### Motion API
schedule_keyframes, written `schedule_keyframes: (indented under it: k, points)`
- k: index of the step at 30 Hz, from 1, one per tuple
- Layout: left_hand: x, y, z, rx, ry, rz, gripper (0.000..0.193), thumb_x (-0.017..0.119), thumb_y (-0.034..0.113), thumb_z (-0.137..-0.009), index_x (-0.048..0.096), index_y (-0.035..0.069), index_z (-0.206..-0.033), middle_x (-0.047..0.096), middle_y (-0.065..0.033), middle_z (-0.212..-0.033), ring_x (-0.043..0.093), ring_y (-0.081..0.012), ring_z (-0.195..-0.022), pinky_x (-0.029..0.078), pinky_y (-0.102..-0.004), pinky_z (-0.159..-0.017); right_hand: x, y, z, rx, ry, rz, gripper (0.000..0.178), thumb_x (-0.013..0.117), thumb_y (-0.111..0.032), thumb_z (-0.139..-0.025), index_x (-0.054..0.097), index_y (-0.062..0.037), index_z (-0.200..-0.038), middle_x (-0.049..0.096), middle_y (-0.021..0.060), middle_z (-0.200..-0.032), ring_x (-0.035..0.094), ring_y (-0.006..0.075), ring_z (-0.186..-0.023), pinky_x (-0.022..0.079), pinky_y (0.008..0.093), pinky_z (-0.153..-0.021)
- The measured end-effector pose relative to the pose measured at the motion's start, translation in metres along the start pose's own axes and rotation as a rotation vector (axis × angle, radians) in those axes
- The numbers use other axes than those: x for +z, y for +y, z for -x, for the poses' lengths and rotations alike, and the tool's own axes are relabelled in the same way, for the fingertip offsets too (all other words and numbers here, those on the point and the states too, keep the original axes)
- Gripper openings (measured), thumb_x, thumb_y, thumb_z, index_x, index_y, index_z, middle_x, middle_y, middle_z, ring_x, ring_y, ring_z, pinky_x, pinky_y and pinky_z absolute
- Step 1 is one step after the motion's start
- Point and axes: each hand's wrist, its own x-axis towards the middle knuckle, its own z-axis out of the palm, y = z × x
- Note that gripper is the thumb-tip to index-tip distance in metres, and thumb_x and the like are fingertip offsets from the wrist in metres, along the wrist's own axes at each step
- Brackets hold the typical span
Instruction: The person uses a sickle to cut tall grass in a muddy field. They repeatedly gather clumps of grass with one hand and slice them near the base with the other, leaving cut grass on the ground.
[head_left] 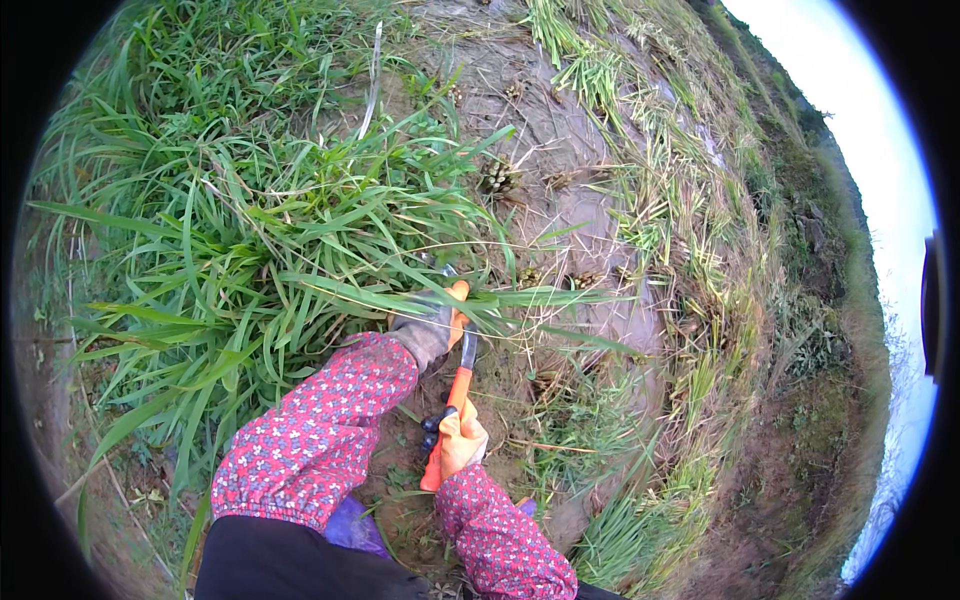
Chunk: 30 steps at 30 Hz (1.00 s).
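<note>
My right hand (462, 442), in an orange glove with dark fingertips, is wrapped round the orange handle of a sickle (460, 390). The metal blade runs away from me, passing beside my left hand (428, 328). That hand wears a grey and orange glove, and its fingers are closed round long green grass blades (510, 300) at the right side of a thick grass clump (270, 270). Part of the blade is hidden behind the left fingers and the grass. Red flowered sleeves cover both forearms.
Cut stubble tufts (500, 180) stick up from wet, muddy ground (580, 210). Farther right lie cut stalks (690, 260) in a long row, beside a brushy slope (810, 400). Low green grass (620, 540) grows near my right forearm.
</note>
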Motion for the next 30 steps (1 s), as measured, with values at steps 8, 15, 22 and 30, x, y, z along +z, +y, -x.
schedule_keyframes:
  k: [8, 15, 22, 30]
  points:
    - [-0.001, -0.01, 0.05, 0.063, -0.065, -0.169, 0.018, 0.055, 0.024, -0.08, 0.063, 0.013, -0.092, 0.063, -0.0117, -0.069, 0.064, -0.0316, -0.066, 0.05, -0.0448, -0.062, -0.019, 0.017, 0.069, 0.062, 0.061, -0.089, 0.038, 0.057, -0.006, -0.085, 0.05, -0.0016, -0.123, 0.046, -0.0062, -0.074, 0.045, 0.005, -0.058, 0.04, 0.0205, -0.049]
    - [-0.001, -0.04, 0.048, 0.122, 0.183, 0.15, 0.023, 0.048, 0.021, -0.088, 0.058, 0.008, -0.105, 0.063, -0.0148, -0.086, 0.061, -0.0298, -0.075, 0.047, -0.036, -0.064, 0.006, 0.002, 0.05, 0.032, -0.043, 0.051, 0.03, 0.055, -0.008, -0.085, 0.055, -0.0055, -0.115, 0.048, -0.0047, -0.068, 0.044, 0.0068, -0.049, 0.038, 0.0233, -0.043]
    - [0.081, -0.16, 0.077, -0.249, 0.579, 0.903, 0.01, 0.048, 0.009, -0.087, 0.057, 0.009, -0.082, 0.051, 0.002, -0.073, 0.047, -0.0099, -0.061, 0.04, -0.0248, -0.058, -0.033, 0.046, 0.082, -0.017, 0.015, -0.003, 0.038, 0.059, -0.01, -0.088, 0.049, -0.0029, -0.124, 0.051, -0.0021, -0.077, 0.051, 0.0085, -0.058, 0.043, 0.0224, -0.049]
    - [-0.016, -0.054, 0.134, -0.371, 0.418, 1.033, 0.012, 0.058, 0.011, -0.084, 0.057, 0.003, -0.092, 0.054, 0.0011, -0.079, 0.049, -0.0103, -0.068, 0.042, -0.0275, -0.061, -0.025, 0.012, 0.072, -0.042, 0.056, -0.045, 0.039, 0.051, -0.009, -0.091, 0.045, -0.0053, -0.129, 0.055, 0.0005, -0.073, 0.052, 0.0083, -0.054, 0.042, 0.022, -0.045]
